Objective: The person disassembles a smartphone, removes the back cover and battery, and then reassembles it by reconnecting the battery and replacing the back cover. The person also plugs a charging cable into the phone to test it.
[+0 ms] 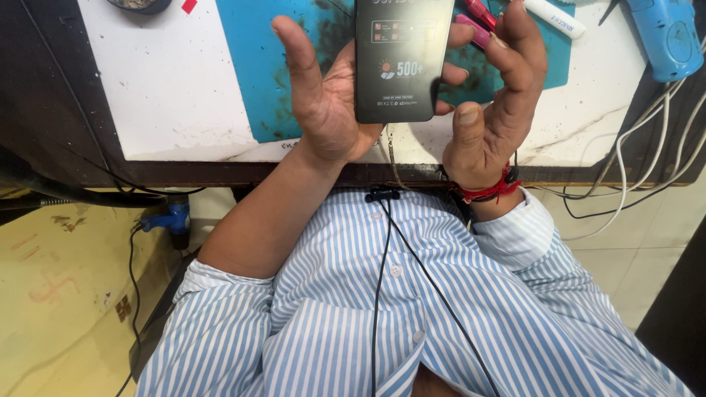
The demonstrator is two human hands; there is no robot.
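A dark phone (401, 62) lies with its stickered back up across the palm of my left hand (327, 110). That hand's thumb sticks up at the left, and its fingertips show past the phone's right edge. My right hand (489, 110), with a red thread around the wrist, is cupped just right of the phone. Its fingers are curled and apart, its thumb is near the phone's lower right corner, and nothing is in it. Both hands hover over the near edge of a white tabletop (169, 88) covered by a stained blue mat (257, 66).
A white marker-like tube (555, 18), pink and red tools (478, 18) and a blue hand tool (665, 37) lie at the table's far right. White and black cables (647, 140) hang off the right edge. A thin black cable with a clip (382, 195) runs down my striped shirt.
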